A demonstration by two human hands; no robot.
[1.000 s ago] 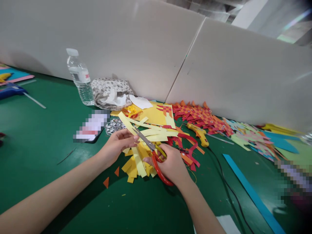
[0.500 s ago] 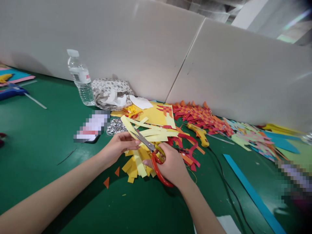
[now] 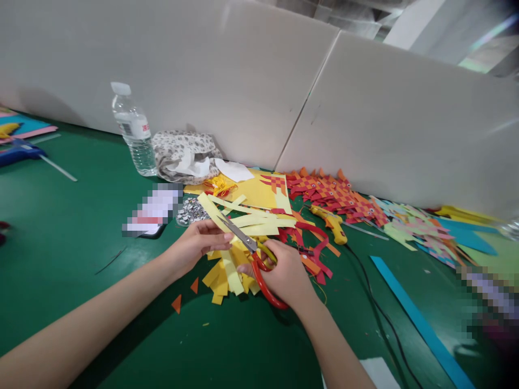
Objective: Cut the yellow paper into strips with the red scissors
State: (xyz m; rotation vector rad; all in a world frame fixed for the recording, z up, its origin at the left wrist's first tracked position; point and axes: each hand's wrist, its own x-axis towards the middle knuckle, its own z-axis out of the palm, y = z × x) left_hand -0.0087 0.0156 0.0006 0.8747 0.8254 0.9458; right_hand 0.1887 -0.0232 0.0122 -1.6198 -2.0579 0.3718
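My left hand (image 3: pixel 197 243) pinches a pale yellow paper strip (image 3: pixel 210 207) that slants up to the left, its fingertips close to the blades. Wrapped around the handles of a pair of scissors (image 3: pixel 248 242), one red and one yellow, is my right hand (image 3: pixel 288 273). The blades point up and left and lie against the strip; whether they are parted I cannot make out. Beneath both hands is a loose heap of yellow paper strips (image 3: pixel 221 275). More pale strips (image 3: pixel 259 220) lie just beyond the scissors.
A water bottle (image 3: pixel 135 135), phone (image 3: pixel 153 210), patterned cloth pouch (image 3: pixel 186 151) and packet of googly eyes (image 3: pixel 192 212) stand or lie left of centre. Rightward are woven red-orange paper fish (image 3: pixel 324 189), a yellow glue gun (image 3: pixel 330 222) with a cord, and a blue strip (image 3: pixel 417 319).
The upper end of the pale yellow strip has tipped slightly to the left. Both hands and the scissors stay almost in place.
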